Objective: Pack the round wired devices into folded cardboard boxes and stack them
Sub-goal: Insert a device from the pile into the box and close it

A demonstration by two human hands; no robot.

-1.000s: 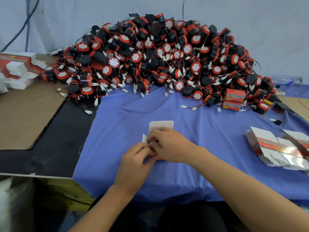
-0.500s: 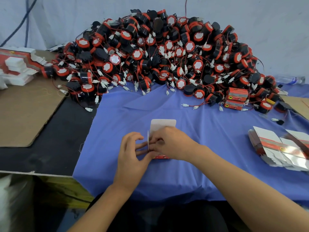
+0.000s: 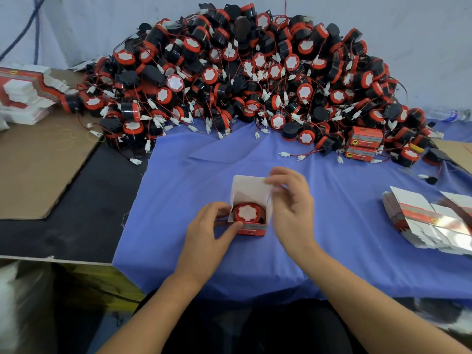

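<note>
Device in the open box, both hands at it

A box (image 3: 251, 227) stands mid-surface on blue cloth (image 3: 332, 251), lid (image 3: 249, 186) up, one round device (image 3: 247, 212) inside, white face up. The left hand (image 3: 207, 233) grips the box's 9 o'clock side, thumb on the front wall. The right hand (image 3: 291, 208) is at 3 o'clock, fingers bent over the lid's corner – too blurred to tell whether it pinches. The device pile (image 3: 242, 72) lies at 12 o'clock, two packed boxes (image 3: 362, 144) are stacked at 2 – and flat boxes (image 3: 429, 218) lie at 3.
</note>
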